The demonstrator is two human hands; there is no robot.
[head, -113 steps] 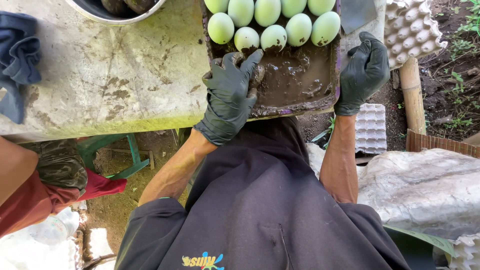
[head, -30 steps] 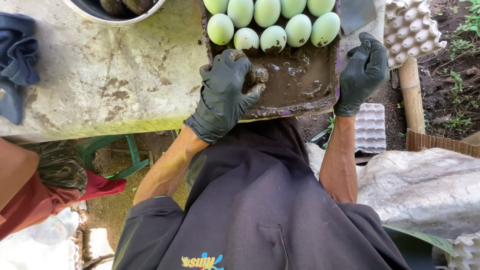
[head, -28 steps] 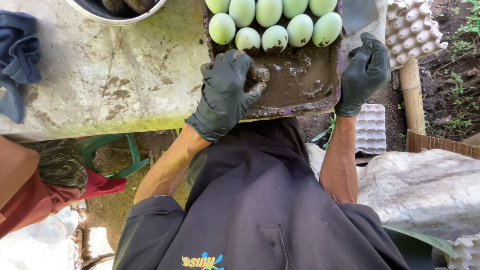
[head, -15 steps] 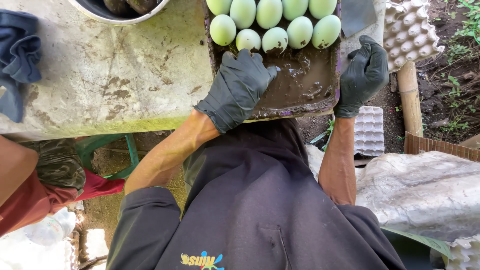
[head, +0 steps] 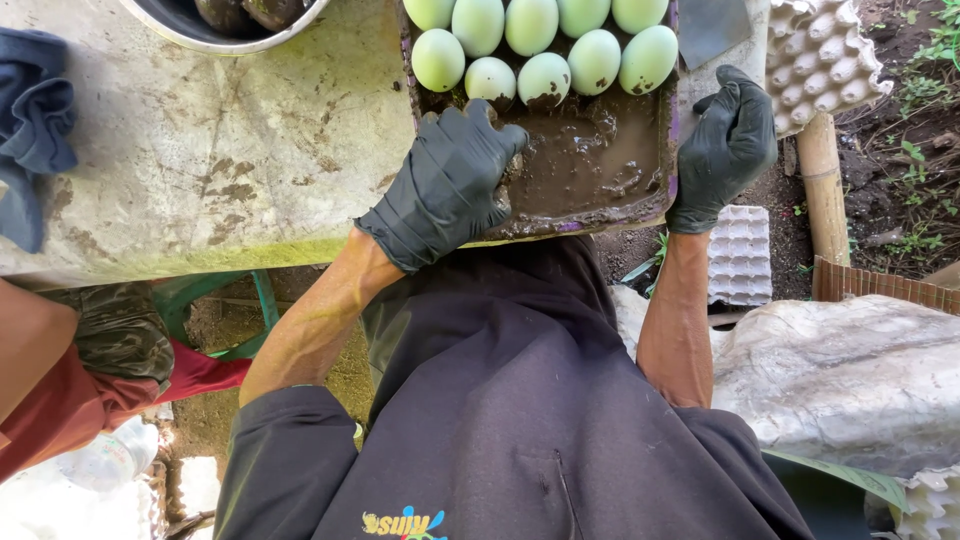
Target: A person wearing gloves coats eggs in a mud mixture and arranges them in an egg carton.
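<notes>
A muddy tray sits at the near edge of a stained concrete table. Several pale green eggs lie in rows at the tray's far end; brown mud covers the near part. My left hand, in a black glove, rests on the tray's near left corner with the fingers curled into the mud; what is under them is hidden. My right hand, also gloved, grips the tray's right rim.
A metal bowl with dark lumps stands at the table's far edge. A blue cloth lies at the left. Empty egg cartons sit to the right, another egg carton lower down. Another person's arm and red clothing are at the lower left.
My left hand slid a little to the right and forward over the tray's corner, with the forearm swinging in. The right hand stayed on the rim. The eggs kept their places.
</notes>
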